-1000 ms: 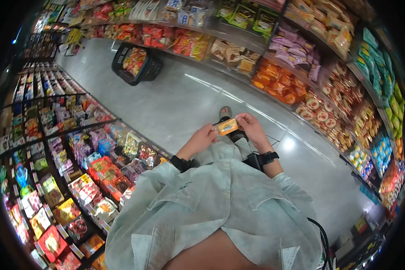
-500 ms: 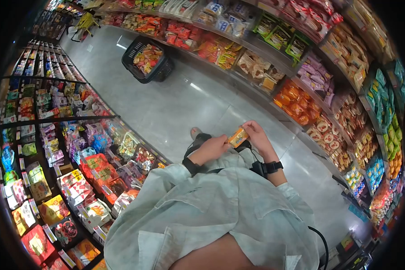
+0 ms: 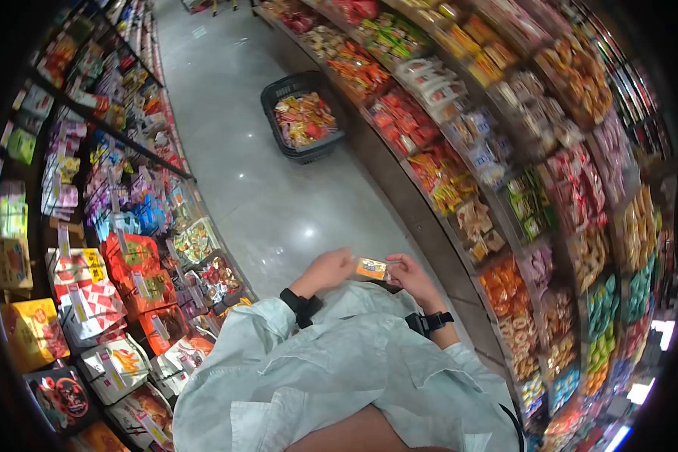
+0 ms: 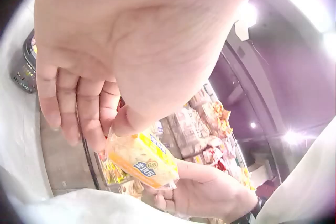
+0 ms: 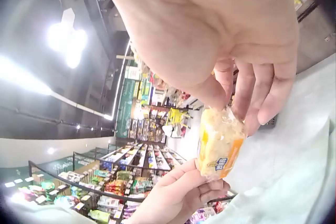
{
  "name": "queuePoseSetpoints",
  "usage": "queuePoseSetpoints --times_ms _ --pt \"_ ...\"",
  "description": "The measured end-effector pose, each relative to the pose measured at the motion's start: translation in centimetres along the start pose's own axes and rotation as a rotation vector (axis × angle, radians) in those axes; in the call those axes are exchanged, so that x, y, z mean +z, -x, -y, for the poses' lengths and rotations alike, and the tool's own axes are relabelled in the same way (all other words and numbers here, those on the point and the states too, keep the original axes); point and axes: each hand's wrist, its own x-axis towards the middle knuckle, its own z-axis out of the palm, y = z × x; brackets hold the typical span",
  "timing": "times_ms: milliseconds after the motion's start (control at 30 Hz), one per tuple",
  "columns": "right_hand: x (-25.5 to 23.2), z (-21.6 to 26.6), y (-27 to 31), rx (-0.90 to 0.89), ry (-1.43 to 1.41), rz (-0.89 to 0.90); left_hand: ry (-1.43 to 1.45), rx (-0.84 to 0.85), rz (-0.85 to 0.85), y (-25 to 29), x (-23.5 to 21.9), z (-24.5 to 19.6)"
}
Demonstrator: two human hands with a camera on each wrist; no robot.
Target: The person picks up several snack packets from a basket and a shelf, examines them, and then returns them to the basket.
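A small yellow and orange wrapped snack (image 3: 371,268) is held between the two hands in front of the body. The left hand (image 3: 329,272) pinches one end of the wrapper, and the right hand (image 3: 414,279) pinches the other. In the left wrist view, the thumb and forefinger of the left hand (image 4: 121,56) grip a corner of the packet (image 4: 142,161), blue lettering showing. From the right wrist, the right hand (image 5: 220,40) pinches the top of the same packet (image 5: 220,145), the left hand (image 5: 176,192) below it.
A dark basket (image 3: 312,151) of wrapped snacks stands on the grey floor (image 3: 241,151) ahead. Shelves of bagged snacks (image 3: 403,120) line the right side. Tilted racks of boxes and bags (image 3: 90,301) run along the left.
The head view has swung round, so the basket appears lower and nearer and the right shelves fill more of the picture. Both hands still hold the packet, which now lies more level.
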Motion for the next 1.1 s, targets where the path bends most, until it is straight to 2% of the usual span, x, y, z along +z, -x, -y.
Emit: queuePoseSetpoints --times_ms 67,167,267,333,500,633,800,900,1000,1100 --pt "1.3 1.2 -2.8 -0.004 0.074 0.045 0.036 -0.018 -0.074 0.3 -2.0 0.8" --pt "3.7 3.9 -6.3 0.005 0.164 0.106 0.116 -0.117 -0.254 1.5 -1.8 3.6" --pt "5.9 6.5 -9.7 0.040 0.206 0.199 0.224 -0.138 -0.303 1.3 -4.0 5.6" --pt "7.0 8.3 -12.3 0.079 0.217 0.281 0.250 -0.179 -0.350 0.7 -6.1 5.8" --pt "9.4 13.1 -20.4 0.043 0.216 0.376 0.349 -0.272 -0.520 -2.6 -11.5 6.4" --pt "11.1 16.7 -28.0 0.010 0.198 0.472 0.333 -0.355 -0.582 -5.3 -16.4 6.0" --pt "13.1 20.9 -35.2 -0.006 0.110 0.579 0.294 -0.392 -0.581 -9.7 -22.0 6.3" --pt "12.7 23.7 -37.3 -0.035 0.112 0.501 0.215 -0.376 -0.582 -13.1 -24.9 5.6" --pt "11.5 26.0 -39.3 0.022 0.133 0.375 0.290 -0.353 -0.511 -17.0 -26.8 5.3" --pt "10.0 26.6 -41.1 0.033 -0.066 0.368 0.275 -0.283 -0.407 -20.5 -28.3 4.1"
